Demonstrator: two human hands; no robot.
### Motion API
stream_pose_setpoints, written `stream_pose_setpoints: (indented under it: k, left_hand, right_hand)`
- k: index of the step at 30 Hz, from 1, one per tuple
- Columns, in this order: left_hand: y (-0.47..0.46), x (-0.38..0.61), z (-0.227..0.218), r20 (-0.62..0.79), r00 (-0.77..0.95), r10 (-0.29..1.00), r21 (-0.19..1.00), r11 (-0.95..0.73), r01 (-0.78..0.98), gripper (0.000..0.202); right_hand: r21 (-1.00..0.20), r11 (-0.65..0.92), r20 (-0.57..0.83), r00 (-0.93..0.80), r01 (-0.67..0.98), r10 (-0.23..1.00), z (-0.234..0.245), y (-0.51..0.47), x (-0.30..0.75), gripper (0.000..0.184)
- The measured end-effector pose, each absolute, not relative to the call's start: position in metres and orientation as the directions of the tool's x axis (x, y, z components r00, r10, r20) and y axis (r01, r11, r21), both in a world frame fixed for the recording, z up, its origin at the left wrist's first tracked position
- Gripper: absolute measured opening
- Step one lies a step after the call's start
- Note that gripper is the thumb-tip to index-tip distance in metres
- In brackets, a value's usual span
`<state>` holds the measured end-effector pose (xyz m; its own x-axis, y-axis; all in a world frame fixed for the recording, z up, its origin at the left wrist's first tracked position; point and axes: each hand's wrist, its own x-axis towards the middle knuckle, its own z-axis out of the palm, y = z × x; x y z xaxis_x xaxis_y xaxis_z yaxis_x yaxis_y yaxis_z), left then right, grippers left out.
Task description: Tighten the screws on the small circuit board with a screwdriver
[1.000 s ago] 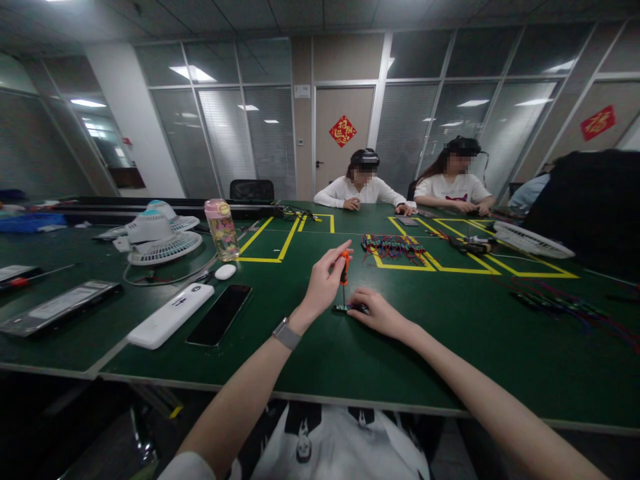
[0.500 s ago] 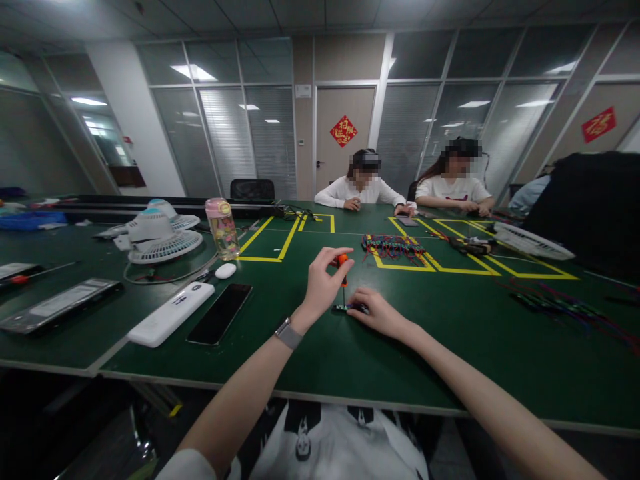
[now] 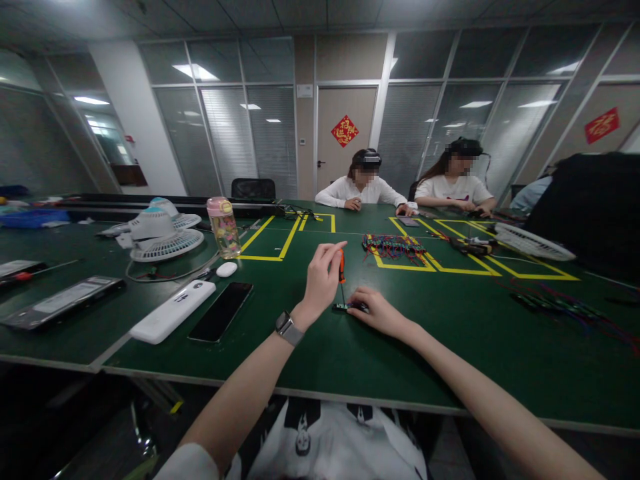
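Observation:
My left hand [image 3: 323, 273] is closed round the handle of an orange and black screwdriver [image 3: 342, 272], whose shaft points down. The tip of the shaft meets a small green circuit board [image 3: 341, 307] lying on the table. Low against the tabletop, my right hand [image 3: 373, 308] is closed on the board's right part, with its fingers covering that end. A little dark wiring shows beside those fingers. On my left wrist sits a watch with a grey band.
The green table [image 3: 300, 347] carries a phone [image 3: 221, 312], a white power bank [image 3: 173, 311], a drink bottle [image 3: 223, 227] and white fans [image 3: 165, 233] on the left. Wired boards [image 3: 395, 248] lie ahead, more boards [image 3: 575, 310] to the right. Two people sit across.
My left hand has turned round the screwdriver handle, its fingers now further forward and the thumb drawn in. The handle leans slightly differently. My right hand and the board stay put.

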<state>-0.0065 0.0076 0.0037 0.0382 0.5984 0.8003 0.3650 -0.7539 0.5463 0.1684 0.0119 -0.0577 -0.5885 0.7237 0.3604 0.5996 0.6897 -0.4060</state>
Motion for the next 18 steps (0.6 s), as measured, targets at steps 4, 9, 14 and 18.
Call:
stream_pose_setpoints:
  k: [4, 9, 14, 18]
  left_hand:
    - [0.0107, -0.0057, 0.0012, 0.787, 0.095, 0.609, 0.570, -0.777, 0.267, 0.032]
    - [0.0102, -0.0070, 0.0020, 0.793, 0.038, 0.608, 0.563, -0.756, 0.335, 0.024]
    - [0.0110, -0.0063, 0.0013, 0.766, 0.104, 0.634, 0.599, -0.763, 0.243, 0.035]
    - [0.0117, -0.0051, -0.0003, 0.775, 0.095, 0.624, 0.593, -0.772, 0.229, 0.033]
  right_hand:
    - [-0.417, 0.690, 0.362, -0.588, 0.591, 0.723, -0.0571, 0.0113, 0.1681, 0.007]
    - [-0.414, 0.693, 0.367, -0.589, 0.591, 0.720, -0.0565, 0.0109, 0.1679, 0.007]
    - [-0.413, 0.687, 0.359, -0.587, 0.597, 0.726, -0.0557, 0.0102, 0.1675, 0.007]
    - [-0.413, 0.686, 0.356, -0.587, 0.599, 0.727, -0.0546, 0.0093, 0.1673, 0.007]
